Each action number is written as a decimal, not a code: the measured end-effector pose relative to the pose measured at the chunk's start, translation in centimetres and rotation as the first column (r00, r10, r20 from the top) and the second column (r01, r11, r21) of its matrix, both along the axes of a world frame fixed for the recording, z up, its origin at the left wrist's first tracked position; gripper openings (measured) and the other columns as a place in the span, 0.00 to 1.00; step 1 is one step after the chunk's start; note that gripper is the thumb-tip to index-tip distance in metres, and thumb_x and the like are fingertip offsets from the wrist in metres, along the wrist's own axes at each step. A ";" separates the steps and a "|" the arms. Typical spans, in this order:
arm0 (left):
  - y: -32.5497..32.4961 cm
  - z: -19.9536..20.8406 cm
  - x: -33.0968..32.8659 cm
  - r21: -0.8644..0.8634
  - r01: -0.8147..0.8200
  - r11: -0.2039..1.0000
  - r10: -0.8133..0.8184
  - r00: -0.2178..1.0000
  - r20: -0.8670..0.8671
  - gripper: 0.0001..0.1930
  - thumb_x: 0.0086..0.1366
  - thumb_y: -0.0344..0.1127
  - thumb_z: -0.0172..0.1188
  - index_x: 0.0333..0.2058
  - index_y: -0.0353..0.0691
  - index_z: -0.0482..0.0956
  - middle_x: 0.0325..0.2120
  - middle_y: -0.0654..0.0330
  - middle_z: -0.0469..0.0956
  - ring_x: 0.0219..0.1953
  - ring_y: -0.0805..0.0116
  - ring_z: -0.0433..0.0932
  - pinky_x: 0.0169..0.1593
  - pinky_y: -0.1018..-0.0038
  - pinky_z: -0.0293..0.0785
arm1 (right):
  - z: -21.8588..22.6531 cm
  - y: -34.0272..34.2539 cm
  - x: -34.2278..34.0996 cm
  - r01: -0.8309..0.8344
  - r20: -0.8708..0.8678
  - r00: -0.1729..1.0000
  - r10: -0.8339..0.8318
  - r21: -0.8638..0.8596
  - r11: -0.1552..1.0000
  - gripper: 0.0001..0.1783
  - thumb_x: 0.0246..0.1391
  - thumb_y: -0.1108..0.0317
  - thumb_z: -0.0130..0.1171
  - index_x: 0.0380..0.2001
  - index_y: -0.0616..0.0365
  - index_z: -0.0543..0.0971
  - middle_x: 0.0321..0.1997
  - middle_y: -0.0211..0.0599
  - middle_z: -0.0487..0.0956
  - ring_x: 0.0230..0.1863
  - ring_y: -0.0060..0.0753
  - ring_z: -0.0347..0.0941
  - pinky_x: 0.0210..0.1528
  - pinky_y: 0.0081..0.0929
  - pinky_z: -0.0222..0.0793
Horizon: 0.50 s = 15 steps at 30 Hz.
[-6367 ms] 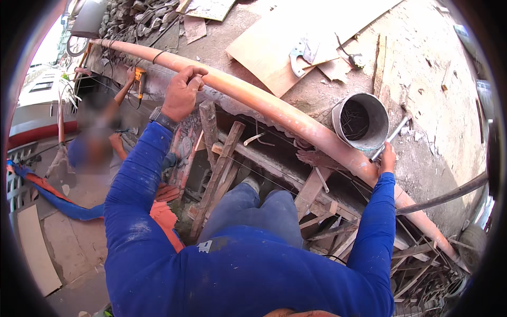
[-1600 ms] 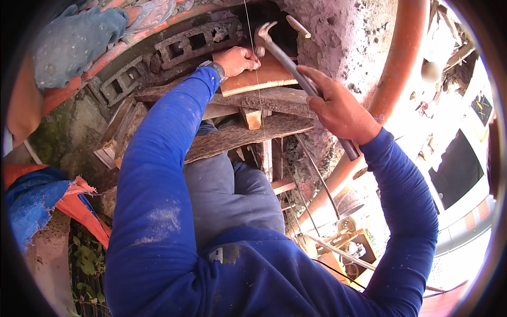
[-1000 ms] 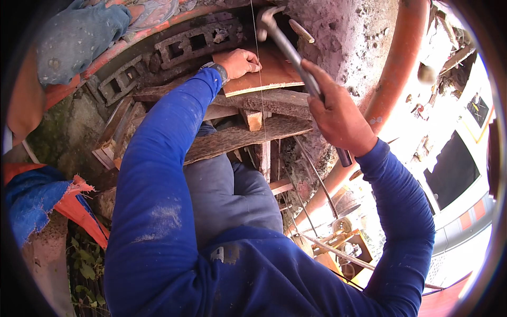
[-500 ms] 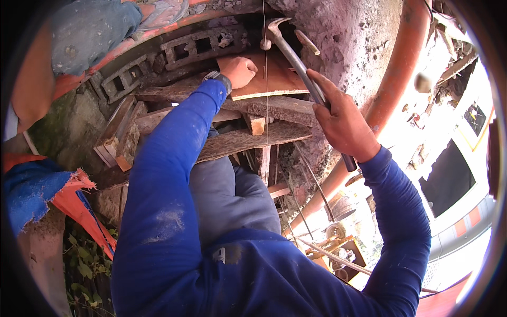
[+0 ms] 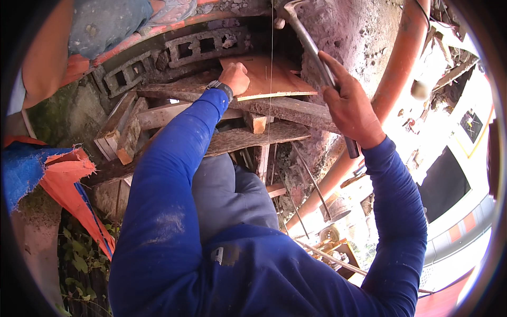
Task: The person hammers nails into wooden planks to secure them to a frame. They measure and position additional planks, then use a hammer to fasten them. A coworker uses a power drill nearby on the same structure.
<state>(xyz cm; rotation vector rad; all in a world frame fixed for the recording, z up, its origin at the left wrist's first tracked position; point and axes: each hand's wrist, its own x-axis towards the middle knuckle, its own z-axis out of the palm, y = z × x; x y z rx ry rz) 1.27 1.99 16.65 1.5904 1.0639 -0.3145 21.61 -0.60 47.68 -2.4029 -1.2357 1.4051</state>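
Note:
My right hand (image 5: 351,105) is wrapped round the handle of a claw hammer (image 5: 309,39). The hammer is raised, its metal head near the top edge of the view. On a reddish-brown plywood sheet (image 5: 282,79) rests my left hand (image 5: 235,77), its fingers curled closed at the sheet's left side; whatever they hold, if anything, is hidden. Rough timber planks (image 5: 311,112) lie under the plywood's near edge. A thin taut string (image 5: 271,42) runs upright across the sheet, between my two hands.
Hollow concrete blocks (image 5: 208,46) line the back. An orange pipe (image 5: 396,74) curves down the right, beside a rough concrete mass (image 5: 359,31). At the upper left is another person's leg (image 5: 105,26). Thin steel rods (image 5: 314,182) jut out below the planks. A blue and orange tarp (image 5: 63,169) hangs at left.
My right hand and the hammer have shifted slightly right, with the hammer head higher in the view. My left hand stays closed at the plywood. The whole view has shifted a little.

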 end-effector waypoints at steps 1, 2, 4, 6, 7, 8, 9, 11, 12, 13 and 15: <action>-0.1 -0.2 -0.1 -0.004 -0.002 1.000 0.002 1.000 -0.006 0.15 0.58 0.32 0.58 0.44 0.37 0.83 0.49 0.43 0.80 0.55 0.44 0.77 0.61 0.58 0.73 | 0.5 1.1 -0.1 0.026 -0.009 1.000 -0.026 -0.030 0.999 0.33 0.59 0.74 0.49 0.69 0.64 0.65 0.41 0.61 0.81 0.42 0.59 0.81 0.49 0.44 0.74; -0.1 -0.4 -0.2 -0.008 -0.005 1.000 0.005 1.000 -0.013 0.15 0.58 0.33 0.58 0.44 0.38 0.83 0.49 0.42 0.80 0.55 0.45 0.77 0.61 0.59 0.73 | 1.0 2.3 -0.1 0.048 -0.017 0.999 -0.049 -0.058 0.997 0.33 0.59 0.73 0.49 0.69 0.64 0.65 0.39 0.60 0.81 0.41 0.57 0.81 0.48 0.43 0.74; 0.0 -0.1 0.0 -0.023 0.017 1.000 -0.017 1.000 -0.017 0.16 0.58 0.33 0.58 0.45 0.39 0.83 0.49 0.43 0.80 0.55 0.45 0.77 0.62 0.59 0.73 | -0.2 1.7 0.4 0.005 -0.017 1.000 -0.005 0.023 1.000 0.32 0.59 0.72 0.50 0.68 0.65 0.65 0.39 0.61 0.81 0.41 0.59 0.80 0.48 0.44 0.73; 0.2 0.1 0.1 -0.041 0.049 0.998 -0.050 0.998 -0.029 0.17 0.58 0.32 0.57 0.47 0.40 0.84 0.50 0.44 0.80 0.56 0.45 0.77 0.62 0.59 0.72 | -1.5 1.4 1.0 -0.016 -0.037 0.999 0.018 0.051 0.999 0.33 0.59 0.73 0.49 0.69 0.64 0.65 0.34 0.50 0.77 0.35 0.46 0.75 0.41 0.38 0.69; 0.1 0.0 0.2 -0.035 0.067 0.997 -0.068 0.998 -0.012 0.17 0.60 0.32 0.57 0.48 0.41 0.84 0.50 0.45 0.80 0.56 0.46 0.77 0.62 0.60 0.72 | -2.0 1.3 1.1 -0.016 -0.057 0.998 0.018 0.039 0.999 0.34 0.58 0.74 0.49 0.70 0.63 0.65 0.30 0.39 0.73 0.29 0.32 0.69 0.34 0.31 0.66; 0.1 0.0 0.2 -0.029 0.086 0.996 -0.086 0.996 0.006 0.17 0.61 0.31 0.56 0.48 0.41 0.84 0.51 0.46 0.81 0.57 0.47 0.77 0.62 0.61 0.72 | -2.3 1.3 1.1 -0.015 -0.064 0.998 0.017 0.025 1.000 0.35 0.58 0.74 0.49 0.71 0.62 0.64 0.28 0.33 0.71 0.26 0.26 0.66 0.30 0.27 0.64; 0.6 0.5 0.4 -0.019 0.101 0.995 -0.101 0.995 0.021 0.17 0.62 0.31 0.56 0.49 0.41 0.84 0.51 0.48 0.81 0.57 0.48 0.77 0.62 0.61 0.71 | -2.6 1.3 1.1 -0.017 -0.075 0.997 0.018 0.013 1.000 0.35 0.58 0.74 0.49 0.71 0.62 0.64 0.25 0.28 0.70 0.22 0.19 0.64 0.26 0.24 0.62; 1.6 1.5 1.2 -0.015 0.222 0.975 -0.220 0.972 0.080 0.16 0.65 0.35 0.58 0.50 0.42 0.85 0.51 0.48 0.82 0.57 0.49 0.78 0.61 0.61 0.72 | -2.7 1.2 0.9 -0.031 -0.058 0.998 0.030 -0.015 0.999 0.35 0.58 0.74 0.49 0.70 0.63 0.65 0.28 0.34 0.72 0.26 0.25 0.66 0.30 0.28 0.64; 2.2 2.2 1.7 -0.010 0.279 0.960 -0.276 0.955 0.107 0.16 0.66 0.38 0.59 0.50 0.42 0.85 0.51 0.49 0.83 0.56 0.50 0.78 0.60 0.61 0.72 | -2.8 1.1 0.7 -0.048 -0.045 0.998 0.047 -0.022 0.999 0.34 0.58 0.73 0.50 0.69 0.64 0.65 0.31 0.39 0.73 0.30 0.31 0.67 0.34 0.31 0.65; 1.6 1.5 2.1 -0.108 0.260 0.960 -0.245 0.960 0.133 0.16 0.67 0.40 0.60 0.50 0.42 0.86 0.51 0.49 0.83 0.56 0.51 0.79 0.60 0.61 0.72 | -2.6 0.9 0.3 -0.066 -0.031 0.997 0.065 -0.033 0.997 0.33 0.58 0.72 0.50 0.69 0.64 0.66 0.33 0.44 0.75 0.34 0.37 0.69 0.38 0.34 0.66; 1.6 0.3 3.3 -0.295 0.228 0.928 -0.181 0.967 0.179 0.17 0.68 0.45 0.62 0.49 0.42 0.87 0.50 0.50 0.84 0.55 0.52 0.80 0.59 0.61 0.73 | -2.4 0.0 -0.1 -0.085 -0.027 0.996 0.084 -0.055 0.995 0.31 0.59 0.70 0.50 0.67 0.65 0.66 0.44 0.64 0.78 0.49 0.61 0.74 0.53 0.47 0.69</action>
